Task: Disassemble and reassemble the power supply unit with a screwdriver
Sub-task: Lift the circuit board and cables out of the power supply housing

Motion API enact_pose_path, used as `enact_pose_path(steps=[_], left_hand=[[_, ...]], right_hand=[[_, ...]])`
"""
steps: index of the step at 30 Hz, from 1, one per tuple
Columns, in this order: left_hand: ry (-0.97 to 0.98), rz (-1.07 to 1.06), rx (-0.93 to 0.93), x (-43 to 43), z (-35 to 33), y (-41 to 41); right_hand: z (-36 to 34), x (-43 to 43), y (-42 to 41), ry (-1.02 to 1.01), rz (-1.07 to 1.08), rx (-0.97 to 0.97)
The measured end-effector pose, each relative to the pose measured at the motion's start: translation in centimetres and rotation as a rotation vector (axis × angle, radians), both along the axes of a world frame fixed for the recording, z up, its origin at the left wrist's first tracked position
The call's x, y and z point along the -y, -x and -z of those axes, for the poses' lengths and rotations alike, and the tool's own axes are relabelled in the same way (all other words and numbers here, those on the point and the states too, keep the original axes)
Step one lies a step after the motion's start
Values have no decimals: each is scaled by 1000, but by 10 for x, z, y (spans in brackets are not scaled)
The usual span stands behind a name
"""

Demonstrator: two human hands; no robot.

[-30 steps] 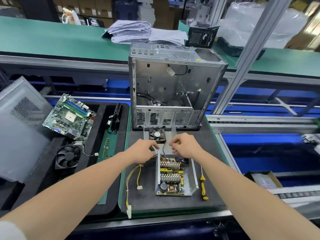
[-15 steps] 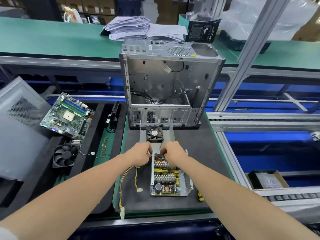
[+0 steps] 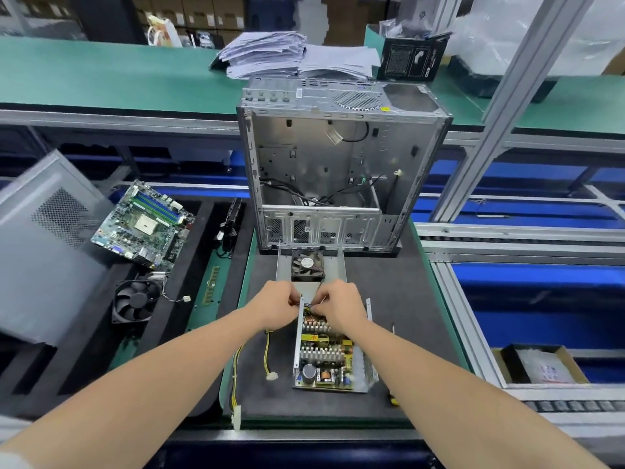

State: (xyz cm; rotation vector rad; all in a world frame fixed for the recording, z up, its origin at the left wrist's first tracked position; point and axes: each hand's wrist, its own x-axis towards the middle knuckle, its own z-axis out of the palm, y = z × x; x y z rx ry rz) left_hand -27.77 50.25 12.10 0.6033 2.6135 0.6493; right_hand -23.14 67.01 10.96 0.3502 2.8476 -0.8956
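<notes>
Left grip and right grip curl together at the far end of the open power supply unit; their hold is hidden.

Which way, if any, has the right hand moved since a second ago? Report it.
Yes. The right hand has come nearer, from just beyond the far end of the power supply unit onto it.

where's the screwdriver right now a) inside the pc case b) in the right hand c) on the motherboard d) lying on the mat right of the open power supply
d: the screwdriver lies on the mat beside the power supply, on its right, partly hidden by the right forearm.
</notes>
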Motion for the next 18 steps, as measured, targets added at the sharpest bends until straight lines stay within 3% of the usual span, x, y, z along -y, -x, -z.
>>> enact_pose_path(steps=[7,18], left_hand=[[10,30,-6,4,-3,-2],[-36,54,-7,11,-12,0]], right_hand=[[-2,-1,1,6,10,11],[-13,9,-2,5,-165,6]])
